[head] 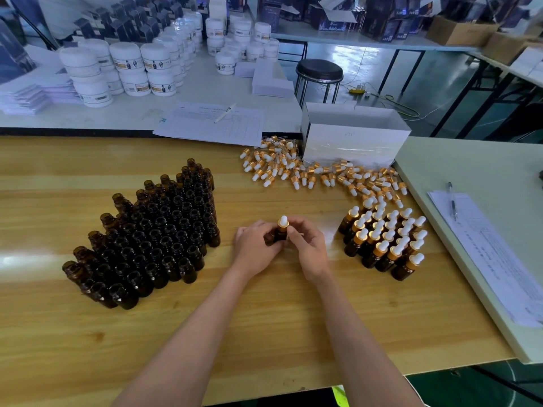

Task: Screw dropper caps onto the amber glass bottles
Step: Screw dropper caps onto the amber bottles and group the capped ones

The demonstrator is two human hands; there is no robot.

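At the middle of the wooden table (205,318) my left hand (255,248) grips the body of one amber bottle (280,235). My right hand (308,245) pinches the gold collar of the white-bulbed dropper cap (283,222) sitting on that bottle's neck. A large block of open amber bottles (152,239) stands to the left. Several capped bottles (385,242) stand in rows to the right. Loose dropper caps (308,168) lie in a heap behind them.
A white cardboard box (352,136) sits behind the cap heap. Paper sheets with a pen (214,121) lie at the table's back edge. More papers and a pen (482,242) rest on the pale side table at right. White jars (129,66) crowd the far table; a stool (318,74) stands beyond.
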